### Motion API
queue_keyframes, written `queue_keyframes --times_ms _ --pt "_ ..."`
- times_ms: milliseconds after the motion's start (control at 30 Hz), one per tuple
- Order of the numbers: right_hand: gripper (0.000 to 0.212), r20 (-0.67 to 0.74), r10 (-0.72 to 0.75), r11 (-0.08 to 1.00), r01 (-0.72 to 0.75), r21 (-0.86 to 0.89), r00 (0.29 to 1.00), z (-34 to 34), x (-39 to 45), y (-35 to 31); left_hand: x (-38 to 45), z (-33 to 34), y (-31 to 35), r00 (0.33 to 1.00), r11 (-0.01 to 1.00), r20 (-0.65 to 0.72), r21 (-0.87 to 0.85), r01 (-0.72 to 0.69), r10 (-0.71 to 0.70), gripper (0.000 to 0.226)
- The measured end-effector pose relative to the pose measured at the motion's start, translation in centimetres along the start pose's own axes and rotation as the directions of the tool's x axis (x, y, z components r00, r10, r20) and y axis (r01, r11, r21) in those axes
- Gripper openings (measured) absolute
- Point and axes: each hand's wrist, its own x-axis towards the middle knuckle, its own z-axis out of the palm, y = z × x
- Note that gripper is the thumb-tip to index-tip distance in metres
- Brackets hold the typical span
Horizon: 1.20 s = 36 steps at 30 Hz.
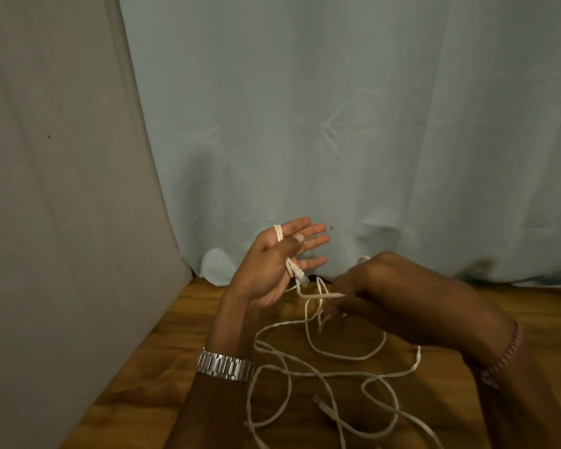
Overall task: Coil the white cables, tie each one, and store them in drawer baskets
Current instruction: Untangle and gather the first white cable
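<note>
White cables (324,374) lie in loose tangled loops on the wooden table. My left hand (272,264) is raised palm up with its fingers straight, and a few turns of white cable run around it, pinned by the thumb; a plug end (300,277) hangs below the thumb. To the right, my right hand (373,286) pinches a strand of the same cable just above the table. Another plug end (323,406) lies on the table near the front.
The wooden table (149,367) ends at a grey cloth (62,189) on the left and a pale blue curtain (370,124) behind. A metal watch (225,366) sits on my left wrist, a bead bracelet (506,354) on my right. No drawer baskets are in view.
</note>
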Motion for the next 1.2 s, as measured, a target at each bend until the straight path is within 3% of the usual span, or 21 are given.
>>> queue_keyframes --times_ms 67,167,233,400,500,633,767,833,967,1100,1200 --pt "0.033 -0.198 -0.053 0.999 0.051 -0.016 0.979 -0.4 -0.2 0.3 -0.3 0.4 -0.2 0.999 0.997 0.018 0.062 0.036 -0.037 0.032" --pt "0.038 -0.478 -0.063 0.997 0.037 -0.063 0.876 -0.6 -0.4 1.1 -0.9 1.0 -0.3 0.991 0.974 0.114 0.222 0.05 -0.077 0.031" --pt "0.034 -0.601 -0.024 1.0 0.012 -0.024 0.799 -0.5 -0.2 1.6 -1.4 1.9 -0.1 0.972 0.958 0.207 0.284 0.049 -0.111 0.043" --pt "0.023 -0.772 0.095 0.99 0.021 0.138 0.629 0.5 0.8 3.1 -1.2 2.8 0.1 0.928 0.967 0.324 0.23 0.112 -0.185 0.077" --pt "0.031 -0.793 0.13 0.987 -0.003 0.159 0.595 1.5 1.6 4.2 -1.2 2.9 0.1 0.928 0.977 0.329 0.172 0.123 -0.175 0.063" --pt "0.034 -0.768 0.105 0.994 -0.087 0.064 0.632 3.0 2.8 5.2 -1.6 3.2 0.3 0.935 0.984 0.315 0.125 0.131 -0.164 0.044" --pt "0.031 -0.715 0.101 0.964 0.111 0.242 0.691 4.6 4.1 5.3 -1.6 3.8 0.4 0.953 0.987 0.257 0.037 0.157 -0.161 0.05" --pt "0.038 -0.66 0.101 0.95 0.125 0.287 0.745 5.3 4.6 5.1 -1.5 3.9 0.5 0.966 0.991 0.225 -0.006 0.135 -0.131 0.048" --pt "0.058 -0.439 0.103 0.963 0.022 0.27 0.893 6.1 5.2 5.0 -1.1 3.4 0.3 0.984 0.995 0.17 -0.08 0.06 -0.045 0.047" --pt "0.019 -0.163 0.153 0.965 -0.112 0.237 0.975 6.6 5.1 3.9 -0.8 2.8 0.6 0.989 0.993 0.145 -0.118 0.029 -0.012 0.048" --pt "0.024 0.016 0.15 0.983 -0.151 0.106 0.989 6.2 5.1 2.6 -0.7 1.9 1.0 0.999 0.998 0.038 -0.066 0.011 -0.008 0.045"
